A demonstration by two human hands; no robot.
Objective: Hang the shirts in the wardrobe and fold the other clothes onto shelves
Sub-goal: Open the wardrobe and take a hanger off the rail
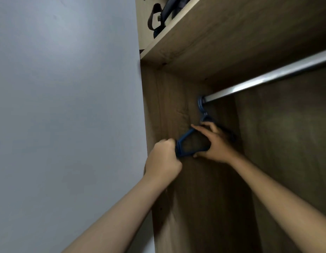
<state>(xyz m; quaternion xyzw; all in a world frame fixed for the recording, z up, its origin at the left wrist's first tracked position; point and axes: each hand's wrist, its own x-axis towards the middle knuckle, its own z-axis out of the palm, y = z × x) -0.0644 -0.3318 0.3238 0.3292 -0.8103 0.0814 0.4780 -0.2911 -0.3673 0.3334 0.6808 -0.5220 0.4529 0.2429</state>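
Blue plastic hangers [184, 138] hang bunched at the left end of the metal rail [268, 77], their hooks looped round it beside the wardrobe's side panel. My left hand [163, 159] grips the near end of the hangers in a fist. My right hand [214, 141] holds the hangers from the right, with its fingers over the top arm and its thumb under the bottom bar. No shirt or other clothes are in view.
A wooden shelf [222, 33] runs above the rail, and a dark bag with straps [164, 13] lies on top of it. A grey wall [67, 106] fills the left side. The wardrobe's brown side panel [169, 106] and back panel [286, 143] enclose the hanging space.
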